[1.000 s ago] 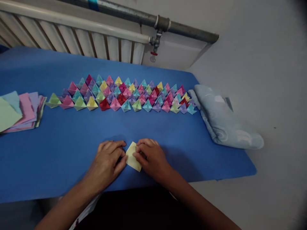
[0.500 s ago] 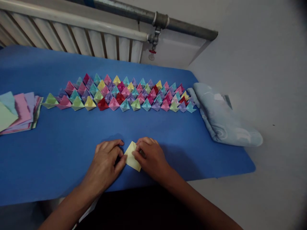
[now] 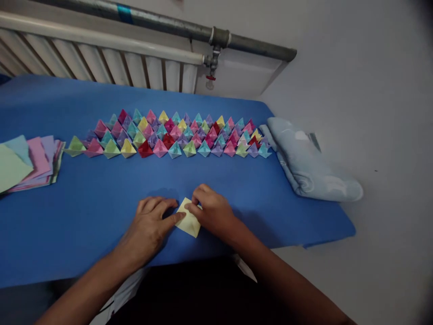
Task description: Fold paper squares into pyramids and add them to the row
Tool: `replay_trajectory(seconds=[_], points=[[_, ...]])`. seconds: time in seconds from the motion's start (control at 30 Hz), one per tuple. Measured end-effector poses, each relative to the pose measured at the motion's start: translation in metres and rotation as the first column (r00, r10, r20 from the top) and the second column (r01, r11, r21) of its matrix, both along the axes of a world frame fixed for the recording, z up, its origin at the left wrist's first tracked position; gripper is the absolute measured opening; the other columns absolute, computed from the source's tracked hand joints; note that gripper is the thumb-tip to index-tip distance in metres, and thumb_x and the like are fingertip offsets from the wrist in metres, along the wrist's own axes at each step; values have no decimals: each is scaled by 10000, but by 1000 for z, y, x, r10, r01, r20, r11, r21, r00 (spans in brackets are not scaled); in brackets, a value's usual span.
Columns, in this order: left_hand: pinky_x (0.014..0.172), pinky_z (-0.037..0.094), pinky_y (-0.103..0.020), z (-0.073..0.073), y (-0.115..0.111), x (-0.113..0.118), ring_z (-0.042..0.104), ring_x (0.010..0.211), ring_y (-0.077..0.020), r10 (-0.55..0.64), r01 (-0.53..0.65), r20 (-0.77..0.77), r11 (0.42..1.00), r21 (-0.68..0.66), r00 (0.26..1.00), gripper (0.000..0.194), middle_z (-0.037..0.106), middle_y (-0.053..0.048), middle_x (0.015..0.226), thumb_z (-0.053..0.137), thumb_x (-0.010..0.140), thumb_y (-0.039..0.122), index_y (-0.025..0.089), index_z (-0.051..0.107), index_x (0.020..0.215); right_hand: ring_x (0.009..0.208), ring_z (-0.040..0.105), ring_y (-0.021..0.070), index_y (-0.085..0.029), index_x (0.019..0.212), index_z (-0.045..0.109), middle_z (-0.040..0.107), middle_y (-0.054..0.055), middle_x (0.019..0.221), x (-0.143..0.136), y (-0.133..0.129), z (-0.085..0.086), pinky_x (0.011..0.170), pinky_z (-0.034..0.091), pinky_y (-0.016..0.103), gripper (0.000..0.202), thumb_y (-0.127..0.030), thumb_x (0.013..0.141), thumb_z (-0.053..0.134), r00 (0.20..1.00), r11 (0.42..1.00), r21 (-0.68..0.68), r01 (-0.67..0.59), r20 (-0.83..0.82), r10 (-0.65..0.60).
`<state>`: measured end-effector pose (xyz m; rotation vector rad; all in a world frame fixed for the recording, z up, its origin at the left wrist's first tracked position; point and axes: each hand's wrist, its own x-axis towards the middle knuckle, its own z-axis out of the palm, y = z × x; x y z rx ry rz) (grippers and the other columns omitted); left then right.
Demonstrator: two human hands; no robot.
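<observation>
A small folded piece of pale yellow origami paper lies on the blue tabletop close to me, one corner turned away from me. My left hand rests to its left, fingers stretched out and the thumb tip on the paper. From the right, my right hand covers the paper's right part, with thumb and index finger pinched at its upper side. The fold beneath those fingertips is partly hidden.
Beyond my hands, rows of small folded paper boats in many colours cross the blue table. Coloured paper sheets are stacked at left. A folded light blue cloth lies at right. Behind are a radiator and a pipe.
My left thumb has moved from the paper's left edge onto its surface. My right fingers have shifted toward the upper part of the paper. The camera view has tilted slightly.
</observation>
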<state>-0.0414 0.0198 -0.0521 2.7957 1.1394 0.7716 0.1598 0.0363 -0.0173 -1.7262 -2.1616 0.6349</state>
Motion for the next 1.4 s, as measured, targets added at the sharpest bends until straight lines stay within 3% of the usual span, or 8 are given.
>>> replay_trajectory(seconds=[0.33,0.5,0.67,0.77,0.97,1.2,1.3,1.4], points=[[996,337,-419,9,7,3,618,994,-199,-244,246,-42,968,58,969,322,719,-70,1074,339,983,122,162,629,1117,665,463,118,-199,740,622,564,-4,842,-3,19,5,568,231,265,218,-361,886,618,992,999,-35,7,128,-2],[841,391,-365,26,29,12,639,820,-171,-254,215,-197,956,-201,947,214,703,-32,930,442,940,148,190,652,941,653,475,100,-193,732,612,543,-26,788,8,15,-4,602,305,239,163,-292,855,653,987,996,27,82,-141,-77],[847,368,-356,52,56,36,600,1011,-221,-249,84,-309,883,-462,918,330,650,-48,1133,543,819,108,232,633,1111,589,444,86,-189,702,591,509,-37,746,29,2,-8,606,358,231,133,-224,826,624,895,979,40,199,-415,-165],[886,339,-382,65,67,51,557,1035,-264,-214,-50,-375,811,-583,902,361,666,-40,1050,614,706,100,234,659,1038,576,435,98,-199,692,588,498,-36,716,40,-5,-7,591,362,241,128,-246,810,604,854,970,8,242,-476,-209],[667,368,-309,64,82,54,542,615,-191,-122,-198,-365,663,-722,923,120,553,26,568,682,556,157,199,615,647,566,458,117,-209,724,587,493,-37,661,52,-12,-10,553,363,250,121,-319,775,593,760,956,-114,270,-584,-285],[582,421,-255,58,55,23,530,580,-136,192,-106,-9,503,-858,981,253,554,28,603,560,746,439,198,518,680,598,511,119,-204,846,620,574,-28,666,44,-27,1,536,371,236,202,-390,768,621,630,934,-317,162,-696,-345],[587,425,-252,50,36,25,527,559,-118,580,190,393,380,-905,714,321,586,19,585,723,647,438,181,531,634,782,606,160,-199,938,637,679,26,870,26,-30,9,649,445,261,296,-359,696,697,523,918,-393,49,-773,-358],[560,396,-222,39,20,35,513,534,-94,714,335,490,363,-870,500,347,594,27,545,817,590,405,167,566,609,803,615,166,-197,955,657,707,31,896,7,-28,9,683,456,271,318,-349,679,697,420,912,-409,-10,-830,-367]])
